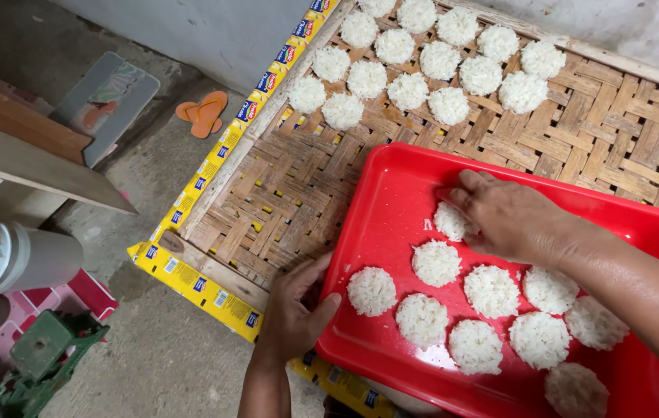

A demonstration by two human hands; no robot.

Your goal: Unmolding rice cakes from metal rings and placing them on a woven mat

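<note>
Red plastic makes up the tray [391,193] lying tilted on a woven bamboo mat [283,201]. The left hand [292,310], at seven o'clock, clamps the tray's near-left rim, thumb on the inside. The right hand [503,217], near the centre, rests palm down with fingers curled together over a round white rice cake [450,221]; whether it truly grips the cake I cannot tell. Further rice cakes [492,291] sit in rows across the tray toward five o'clock. Another batch of rice cakes [407,90] lies on the mat at twelve o'clock. An orange sandal [204,113] lies on the concrete floor at ten o'clock.
</note>
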